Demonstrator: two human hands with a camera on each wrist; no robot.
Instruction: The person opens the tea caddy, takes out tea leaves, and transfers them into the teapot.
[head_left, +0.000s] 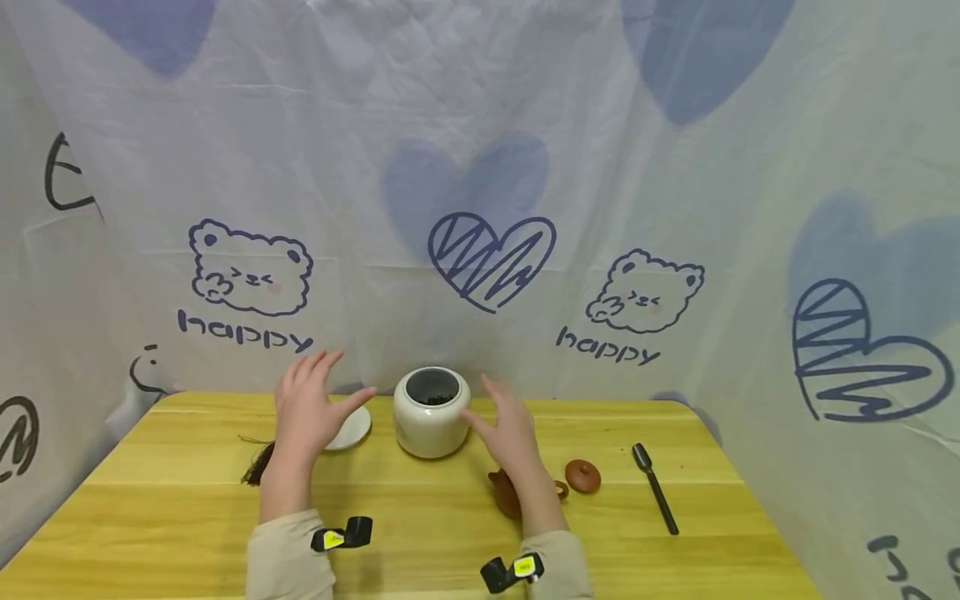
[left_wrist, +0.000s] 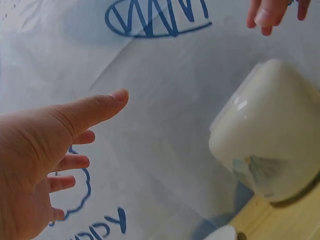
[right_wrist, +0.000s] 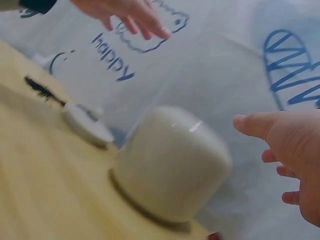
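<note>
A round white ceramic jar (head_left: 429, 431) stands upright at the back middle of the table, its mouth uncovered and dark loose bits (head_left: 438, 400) inside. To its left my left hand (head_left: 306, 417) is raised with fingers spread, apart from the jar. My right hand (head_left: 506, 429) hovers at the jar's right side, thumb stretched toward it; in the right wrist view a gap shows between them. Neither hand holds anything. Behind the left hand lies a white lid (head_left: 351, 429), partly covered. A small brown clay teapot (head_left: 506, 493) sits beneath the right forearm, which hides part of it.
Right of the teapot lies its brown lid (head_left: 582, 476). Farther right is a dark scoop with a long handle (head_left: 655, 487). A dark tassel (head_left: 258, 464) lies left of the left wrist. A printed cloth (head_left: 360, 317) hangs behind the wooden table (head_left: 150, 500).
</note>
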